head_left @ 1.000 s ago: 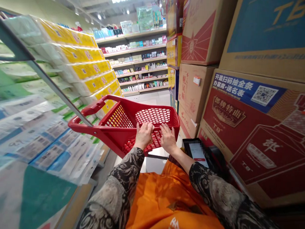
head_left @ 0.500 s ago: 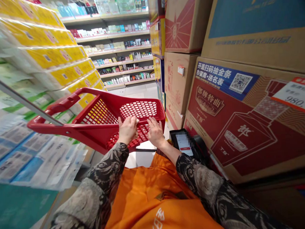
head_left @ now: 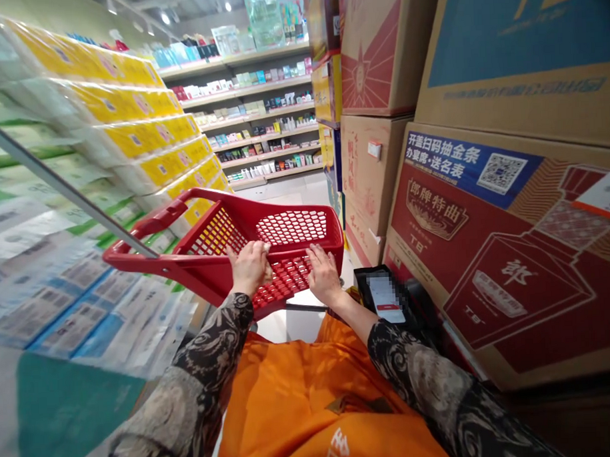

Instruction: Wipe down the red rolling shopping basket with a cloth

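Observation:
A red rolling shopping basket [head_left: 211,278] with mesh sides stands tilted in front of me. My left hand [head_left: 249,267] is closed over its near rim, knuckles up. Further right on the same rim, my right hand [head_left: 325,276] has its fingertips hooked over the edge. What the thumbs do underneath is hidden. A grey metal pull rod [head_left: 68,187] rises from the basket's handle end toward the upper left. The part of the basket's inside that shows holds no goods.
Yellow tissue packs [head_left: 141,134] are stacked at left, above blue-and-white packs [head_left: 78,310]. Large cardboard liquor cartons [head_left: 486,262] form a wall at right, with a black device [head_left: 387,302] beside me. Shelves of small boxed goods [head_left: 261,113] stand ahead.
My view has tilted up, so the basket and shelves sit lower and further right in the picture. Both hands stay on the basket's near rim.

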{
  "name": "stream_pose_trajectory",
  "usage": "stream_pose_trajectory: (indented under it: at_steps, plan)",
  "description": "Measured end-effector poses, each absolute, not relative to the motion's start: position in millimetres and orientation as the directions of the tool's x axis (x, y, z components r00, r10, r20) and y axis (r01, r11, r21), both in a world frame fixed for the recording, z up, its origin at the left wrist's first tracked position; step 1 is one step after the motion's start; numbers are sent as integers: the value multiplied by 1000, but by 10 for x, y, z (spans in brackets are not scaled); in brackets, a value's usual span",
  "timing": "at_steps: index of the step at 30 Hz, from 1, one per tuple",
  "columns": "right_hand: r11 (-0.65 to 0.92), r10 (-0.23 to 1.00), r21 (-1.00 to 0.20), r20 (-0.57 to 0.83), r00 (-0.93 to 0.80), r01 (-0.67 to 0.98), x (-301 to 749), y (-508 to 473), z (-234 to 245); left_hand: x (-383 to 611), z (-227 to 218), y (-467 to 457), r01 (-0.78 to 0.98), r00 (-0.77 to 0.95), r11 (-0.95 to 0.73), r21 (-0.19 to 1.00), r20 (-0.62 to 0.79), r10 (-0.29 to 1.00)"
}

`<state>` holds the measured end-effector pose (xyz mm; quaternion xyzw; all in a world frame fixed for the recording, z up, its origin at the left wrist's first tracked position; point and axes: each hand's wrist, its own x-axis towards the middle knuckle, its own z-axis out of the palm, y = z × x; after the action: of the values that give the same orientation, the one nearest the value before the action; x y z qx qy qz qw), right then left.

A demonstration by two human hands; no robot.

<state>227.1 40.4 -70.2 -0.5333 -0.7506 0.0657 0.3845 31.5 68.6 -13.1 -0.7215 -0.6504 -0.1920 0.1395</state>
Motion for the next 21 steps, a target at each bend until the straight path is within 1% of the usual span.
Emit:
stream_pose_trajectory:
  at_steps: [2,4,6,8,10,13,16,17,19,21]
  plan:
    - [433,840,-499,525,-136,750,2248,412,-692,531,-192,677,984,119,-164,67,438,891]
    - [440,826,-483,548,-131,757,2248,420,-688,808,-257,664,968,192,-240,68,411,891]
    - [451,811,-465,570,-132,762,2274,431,-691,1063,-294,661,958,221,-274,82,395,892]
    - [462,803,-442,576,-152,769,2311,453,-689,1227,-280,675,953,233,-283,109,337,912]
    - [471,804,-407,564,-190,783,2332,492,-670,1277,-217,694,946,241,-284,158,244,939]
    - [456,818,-352,528,-229,817,2279,580,-607,1187,-93,703,922,248,-269,278,112,962]
    - [459,829,-323,490,-269,827,2124,674,-542,1025,-30,680,900,233,-238,365,57,971]
    - [468,829,-318,482,-284,825,2064,702,-531,970,-30,666,898,232,-234,371,51,971]
    - [483,819,-308,489,-299,820,1958,746,-529,856,-49,631,908,228,-237,346,67,971]
    - [492,797,-289,530,-291,821,1910,778,-559,722,-71,585,935,203,-229,269,123,971]
